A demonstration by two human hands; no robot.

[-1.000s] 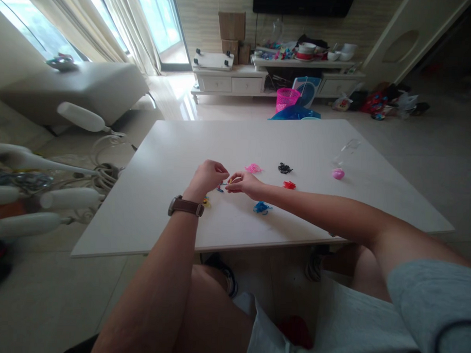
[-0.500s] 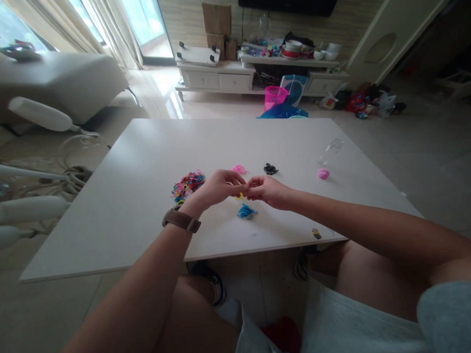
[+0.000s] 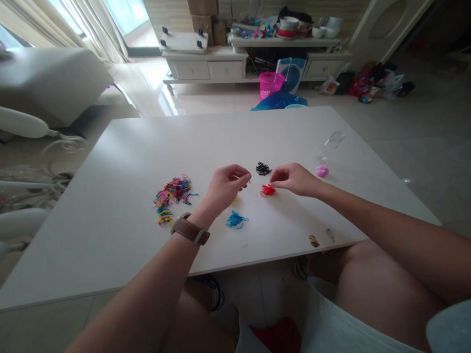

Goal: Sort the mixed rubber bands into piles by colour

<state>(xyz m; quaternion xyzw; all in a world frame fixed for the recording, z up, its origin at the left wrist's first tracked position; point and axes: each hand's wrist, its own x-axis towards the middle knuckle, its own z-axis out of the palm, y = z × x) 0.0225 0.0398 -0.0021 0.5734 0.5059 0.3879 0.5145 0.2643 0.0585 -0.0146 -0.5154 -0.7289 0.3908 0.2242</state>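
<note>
The left hand pinches a yellow band; the right hand meets red bands, grip indeterminable. Work low; avoid scattering.

No lettering, label, brand, number or sign can be read anywhere in this view.

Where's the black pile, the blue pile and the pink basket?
Black pile (image 3: 263,169): head view, its middle.
Blue pile (image 3: 236,220): head view, its middle.
Pink basket (image 3: 270,87): head view, its side wall.
</note>
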